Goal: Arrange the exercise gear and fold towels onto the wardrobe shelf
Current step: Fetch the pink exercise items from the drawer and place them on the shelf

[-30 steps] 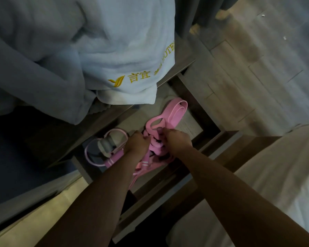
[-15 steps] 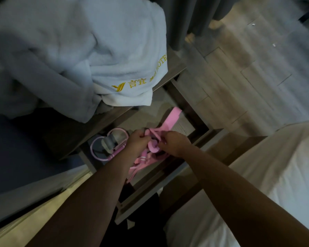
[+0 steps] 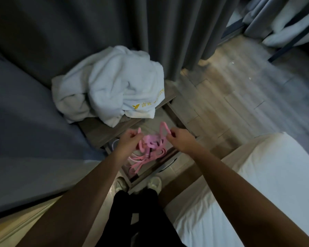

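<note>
Over the open drawer (image 3: 175,114) of the bedside table (image 3: 96,129), the left grip (image 3: 130,141) pinched one loop of the tangled pink resistance bands (image 3: 152,143), fingers curled round it. The right grip (image 3: 178,139) pinched another loop close by. Between them the bands trailed down into the drawer. Behind, a crumpled white towel (image 3: 114,86) lay on the table top, near a grey curtain (image 3: 168,32).
</note>
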